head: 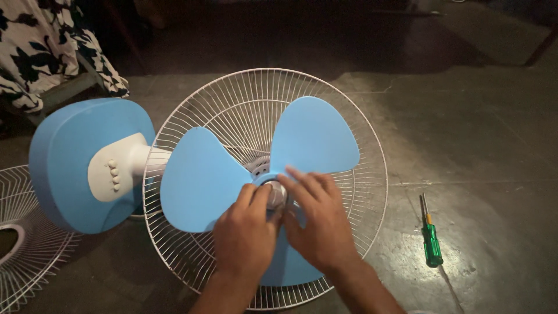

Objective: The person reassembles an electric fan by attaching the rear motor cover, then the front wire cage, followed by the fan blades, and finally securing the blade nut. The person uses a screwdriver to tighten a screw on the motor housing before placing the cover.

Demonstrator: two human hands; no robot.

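Head view: one fan blade (232, 174) with three blue lobes lies in one rear grille (360, 145) on the floor (494, 145). Left hand (244, 235) and right hand (319, 221) pinch the central white cap (275, 193), fingers spread. One green screwdriver (430, 239) lies right; one loose grille (23, 250) lies left.

Blue fan blades (204, 177) are looking like smooth matt plastic, the hub cap (275, 193) under the left hand (244, 238) and right hand (319, 224) showing a glossy silvery finish. Rear grille (244, 99) and loose front grille (26, 261) are reading as thin white-coated metal wire; the blue base (70, 157) is appearing as smooth plastic. Screwdriver (430, 241) is showing a translucent glossy green plastic handle and metal shaft, the floor (465, 134) looking like rough, dully shining concrete, and patterned cloth (35, 46) is hanging matt.
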